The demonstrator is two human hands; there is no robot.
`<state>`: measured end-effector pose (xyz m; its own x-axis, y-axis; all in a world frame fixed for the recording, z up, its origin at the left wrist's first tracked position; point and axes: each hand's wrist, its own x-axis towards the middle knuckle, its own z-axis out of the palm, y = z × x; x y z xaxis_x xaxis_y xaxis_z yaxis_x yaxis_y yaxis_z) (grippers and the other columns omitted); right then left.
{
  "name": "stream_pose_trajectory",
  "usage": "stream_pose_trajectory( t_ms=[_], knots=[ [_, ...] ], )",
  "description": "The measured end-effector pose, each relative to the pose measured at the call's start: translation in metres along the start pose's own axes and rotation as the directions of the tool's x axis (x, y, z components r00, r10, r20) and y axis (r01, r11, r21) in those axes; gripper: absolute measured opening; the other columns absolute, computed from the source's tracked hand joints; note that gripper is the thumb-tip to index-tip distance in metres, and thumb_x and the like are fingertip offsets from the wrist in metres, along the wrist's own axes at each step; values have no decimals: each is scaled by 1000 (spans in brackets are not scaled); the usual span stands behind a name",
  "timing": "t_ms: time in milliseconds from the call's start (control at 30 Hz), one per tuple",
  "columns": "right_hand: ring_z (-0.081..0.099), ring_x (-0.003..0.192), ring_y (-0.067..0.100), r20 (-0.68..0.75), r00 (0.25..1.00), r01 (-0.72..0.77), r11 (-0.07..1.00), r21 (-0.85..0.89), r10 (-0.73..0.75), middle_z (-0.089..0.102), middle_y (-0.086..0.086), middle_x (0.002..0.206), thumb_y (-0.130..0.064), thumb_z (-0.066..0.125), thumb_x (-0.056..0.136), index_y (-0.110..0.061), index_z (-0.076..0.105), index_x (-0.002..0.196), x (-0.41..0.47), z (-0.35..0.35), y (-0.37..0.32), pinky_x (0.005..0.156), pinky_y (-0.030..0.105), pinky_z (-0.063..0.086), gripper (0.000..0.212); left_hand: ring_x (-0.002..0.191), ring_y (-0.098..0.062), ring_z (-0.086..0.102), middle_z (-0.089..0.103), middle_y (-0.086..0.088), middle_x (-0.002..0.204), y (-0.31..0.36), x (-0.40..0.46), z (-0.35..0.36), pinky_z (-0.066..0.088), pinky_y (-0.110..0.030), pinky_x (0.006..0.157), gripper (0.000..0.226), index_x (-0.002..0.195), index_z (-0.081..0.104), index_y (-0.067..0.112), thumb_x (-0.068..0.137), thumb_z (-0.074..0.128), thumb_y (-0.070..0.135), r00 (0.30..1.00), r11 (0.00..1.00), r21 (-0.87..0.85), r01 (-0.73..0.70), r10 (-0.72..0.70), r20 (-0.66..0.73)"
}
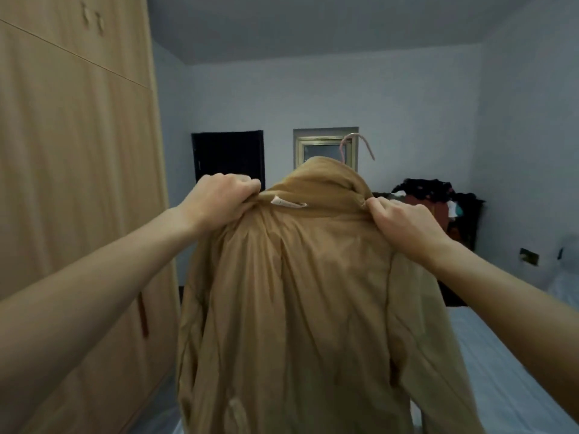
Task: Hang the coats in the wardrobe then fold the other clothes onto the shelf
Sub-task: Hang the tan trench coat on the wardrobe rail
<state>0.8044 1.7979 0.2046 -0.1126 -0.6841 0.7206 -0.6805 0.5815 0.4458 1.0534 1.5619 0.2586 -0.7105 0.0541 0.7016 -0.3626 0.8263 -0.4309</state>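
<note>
The tan coat (300, 292) hangs in front of me, between the closed wardrobe (78, 183) on the left and the bed (501, 355) on the right. Its pink hanger hook (357, 145) pokes up behind the collar. If either shoulder slips off the hanger inside, I judge the coat could slide down. My left hand (219, 198) bunches the left shoulder in clenched fingers (247, 186); my right hand (404, 220) pinches the right shoulder seam.
</note>
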Motion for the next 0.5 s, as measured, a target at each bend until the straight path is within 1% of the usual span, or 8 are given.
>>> stream_pose_trajectory(
  t_ms=[67, 133, 167, 233, 367, 467, 500],
  knots=[
    [64, 71, 25, -16, 998, -60, 997, 52, 61, 59, 0, 83, -12, 46, 96, -14, 48, 95, 10, -4, -9, 43, 27, 25, 3, 71, -33, 62, 60, 1, 86, -8, 0, -15, 45, -37, 52, 22, 89, 49, 17, 97, 47, 37, 997, 999, 34, 43, -40, -65],
    [63, 69, 28, -22, 996, -86, 993, 86, 89, 59, 1, 79, -13, 46, 96, -14, 45, 89, 18, -5, -19, 45, 29, 25, 7, 72, -34, 61, 61, -1, 83, -17, -4, -31, 38, -35, 51, 23, 87, 45, 19, 96, 49, 40, 992, 993, 49, 105, -101, -74],
    [63, 69, 28, -34, 995, -86, 992, 94, 89, 60, 1, 78, -14, 46, 96, -14, 45, 88, 22, -6, -25, 46, 29, 24, 8, 72, -34, 60, 61, -3, 80, -22, -9, -39, 34, -33, 51, 24, 86, 42, 20, 95, 50, 41, 991, 990, 67, 124, -121, -56],
    [61, 66, 28, -68, 994, -78, 990, 119, 87, 60, 2, 75, -19, 50, 97, -14, 47, 87, 29, -13, -40, 46, 28, 24, 11, 71, -34, 60, 60, -4, 77, -31, -23, -53, 30, -32, 52, 24, 84, 37, 23, 94, 50, 41, 989, 982, 124, 143, -146, 14],
    [61, 71, 27, -128, 988, -58, 972, 228, 89, 60, 1, 80, -23, 47, 98, -15, 50, 92, 41, -29, -75, 47, 28, 25, 10, 78, -31, 60, 56, -1, 78, -47, -62, -79, 36, -33, 57, 25, 83, 41, 24, 93, 47, 47, 950, 964, 159, 214, -243, 197],
    [62, 73, 27, -189, 981, 22, 946, 322, 41, 59, 2, 82, -24, 47, 98, -14, 52, 95, 47, -44, -106, 48, 28, 24, 12, 86, -29, 62, 61, -1, 85, -57, -102, -101, 36, -32, 59, 30, 82, 44, 27, 94, 43, 54, 920, 945, 250, 213, -280, 274],
    [62, 74, 26, -200, 980, 59, 933, 354, 14, 60, 1, 84, -25, 46, 99, -15, 53, 97, 48, -50, -118, 49, 28, 26, 12, 88, -29, 63, 63, 0, 89, -60, -117, -109, 35, -31, 59, 31, 82, 44, 27, 94, 42, 56, 911, 936, 288, 204, -289, 293]
  ],
)
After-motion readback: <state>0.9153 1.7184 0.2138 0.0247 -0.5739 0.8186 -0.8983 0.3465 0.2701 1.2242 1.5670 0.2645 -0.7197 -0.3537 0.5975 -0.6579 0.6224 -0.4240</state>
